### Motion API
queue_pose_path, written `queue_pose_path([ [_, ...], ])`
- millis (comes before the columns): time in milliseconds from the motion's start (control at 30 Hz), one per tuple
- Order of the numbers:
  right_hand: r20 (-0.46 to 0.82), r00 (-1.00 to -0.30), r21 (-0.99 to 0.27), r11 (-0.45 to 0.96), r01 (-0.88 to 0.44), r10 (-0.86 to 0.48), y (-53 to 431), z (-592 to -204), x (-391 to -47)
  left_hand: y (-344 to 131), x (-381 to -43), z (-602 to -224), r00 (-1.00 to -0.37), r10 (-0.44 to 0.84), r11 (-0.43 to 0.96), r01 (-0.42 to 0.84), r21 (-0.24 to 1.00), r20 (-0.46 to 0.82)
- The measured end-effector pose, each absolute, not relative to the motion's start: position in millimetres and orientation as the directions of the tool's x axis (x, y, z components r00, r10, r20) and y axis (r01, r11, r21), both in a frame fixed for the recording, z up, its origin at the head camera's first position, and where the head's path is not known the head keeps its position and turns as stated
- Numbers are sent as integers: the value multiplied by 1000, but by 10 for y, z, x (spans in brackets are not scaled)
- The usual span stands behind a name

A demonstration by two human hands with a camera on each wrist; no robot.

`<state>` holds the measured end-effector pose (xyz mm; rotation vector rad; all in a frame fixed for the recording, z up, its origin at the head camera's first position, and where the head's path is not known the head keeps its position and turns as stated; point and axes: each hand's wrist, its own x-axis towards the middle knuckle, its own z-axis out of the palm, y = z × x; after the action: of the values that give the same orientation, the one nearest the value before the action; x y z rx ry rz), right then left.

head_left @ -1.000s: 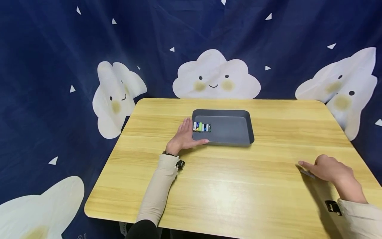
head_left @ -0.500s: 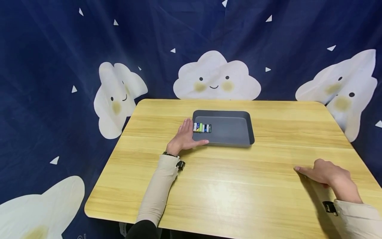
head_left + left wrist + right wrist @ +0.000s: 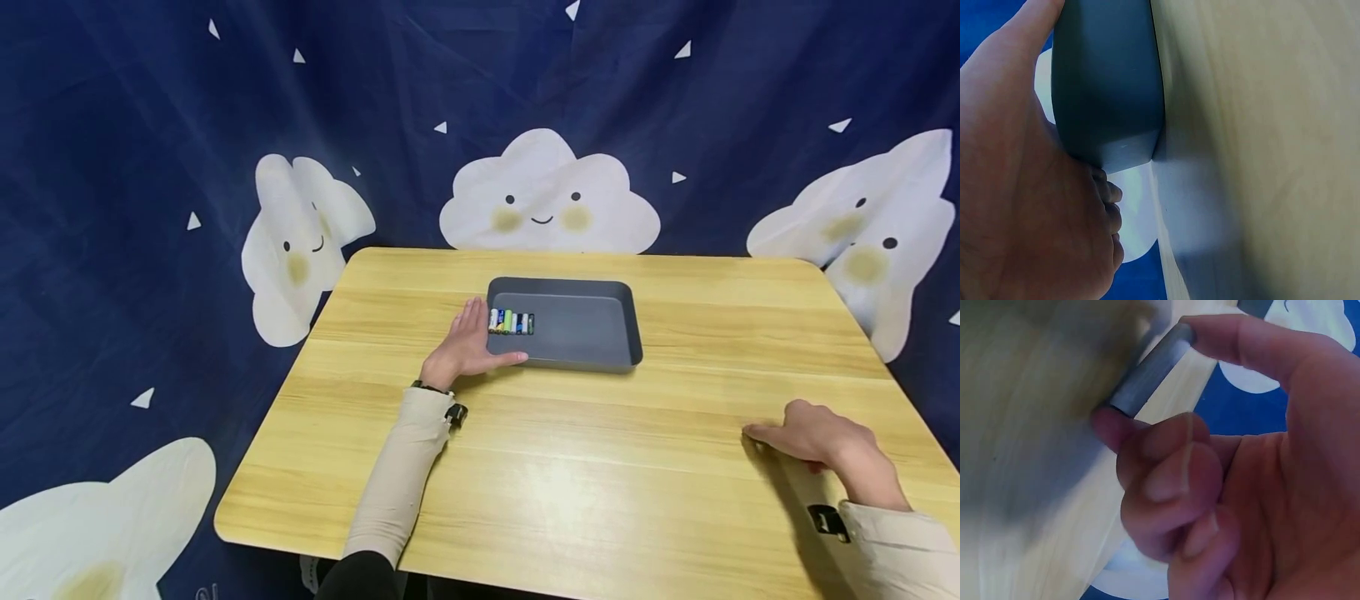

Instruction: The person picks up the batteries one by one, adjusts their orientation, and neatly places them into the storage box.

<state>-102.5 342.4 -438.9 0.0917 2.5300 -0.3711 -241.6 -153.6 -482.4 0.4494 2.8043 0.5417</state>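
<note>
A shallow dark grey tray (image 3: 585, 325) lies toward the back of the table. Several batteries (image 3: 511, 322), coloured white, blue, green and dark, stand side by side in a row along its left part. Against the tray's left front corner rests my left hand (image 3: 467, 343), thumb stretched along the front wall and straight fingers along the left side. My right hand (image 3: 828, 435), at the table's right, pinches a grey battery (image 3: 1154, 369) by its two ends between thumb and index finger, its other fingers curled. The head view hides this battery behind the hand.
The light wooden table (image 3: 600, 467) has rounded corners. Behind it hangs a dark blue curtain (image 3: 405, 75) printed with white clouds and triangles. The right arm casts a shadow on the wood.
My right hand has shifted slightly left and turned, so the grey battery it pinches no longer shows in the head view. The left hand stays at the tray corner.
</note>
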Motion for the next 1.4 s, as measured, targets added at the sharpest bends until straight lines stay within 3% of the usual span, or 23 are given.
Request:
queue_pose_path([
  [467, -337, -930, -500, 865, 47, -145, 3204, -4270, -1193, -1541, -2449, -4861, -918, 340, 888, 241, 391, -205],
  [667, -250, -957, -548, 836, 14, -148, 3119, -4193, -1256, -1520, -2478, -4876, -912, 326, 905, 225, 360, -249],
  [1400, -37, -983, -679, 727, -106, -179, 2664, -4123, -1617, -1528, -2433, -4848, -921, 337, 895, 248, 372, -197],
])
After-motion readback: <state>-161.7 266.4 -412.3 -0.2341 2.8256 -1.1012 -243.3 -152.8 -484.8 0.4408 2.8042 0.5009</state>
